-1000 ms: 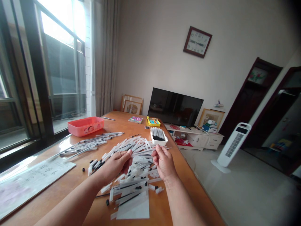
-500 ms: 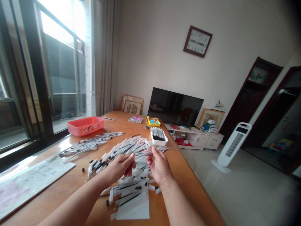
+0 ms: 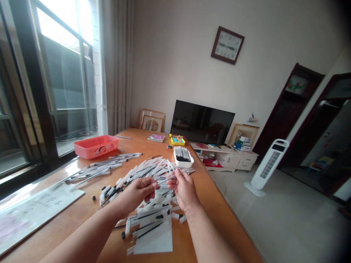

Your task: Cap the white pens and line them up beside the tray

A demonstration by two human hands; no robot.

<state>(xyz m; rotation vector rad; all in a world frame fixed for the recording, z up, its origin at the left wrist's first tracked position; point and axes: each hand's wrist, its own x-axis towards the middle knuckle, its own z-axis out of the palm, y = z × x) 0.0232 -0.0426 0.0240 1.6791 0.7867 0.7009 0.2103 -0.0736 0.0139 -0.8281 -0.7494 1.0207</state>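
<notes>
My right hand is closed, its thumb and fingers pinching a slim, pale pen. My left hand is also closed, its thumb and forefinger pinched at the pen's left end, so the pen bridges both hands. Whether it is a whole pen or only a barrel and refill is too small to tell. Beneath and around the hands spreads a loose heap of pen parts: clear barrels, dark refills, white caps and small black plugs. Some lie on a white sheet near me.
A white tray of black-tipped pens stands past my right hand. Long pens lie left, near a pink box. A writing board, a booklet and a yellow box also rest on the wooden table.
My left hand now meets the end of the pen; earlier the hands were apart with a gap between them. The whole view has shifted slightly.
</notes>
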